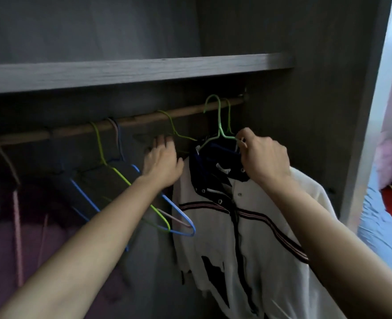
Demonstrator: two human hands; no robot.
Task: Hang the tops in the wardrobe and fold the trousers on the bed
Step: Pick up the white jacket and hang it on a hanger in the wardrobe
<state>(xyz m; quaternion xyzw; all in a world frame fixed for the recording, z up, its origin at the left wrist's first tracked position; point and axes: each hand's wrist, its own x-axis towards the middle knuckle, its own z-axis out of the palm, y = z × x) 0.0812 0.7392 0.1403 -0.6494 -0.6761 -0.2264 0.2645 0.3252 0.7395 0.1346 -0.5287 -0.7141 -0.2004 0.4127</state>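
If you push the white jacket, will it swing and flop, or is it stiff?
Probably floppy: the white jacket sags in soft folds. It would likely swing, since it hangs from one thin wire hanger hooked over the rail. It seems light: that thin hanger holds its shape.

Both bare forearms reach forward and up. The right hand [263,157] pinches a pale green hanger [221,133] between thumb and fingertips, knuckles up. Left of that grip, the left hand [162,162] stretches palm-down, fingers loosely extended.
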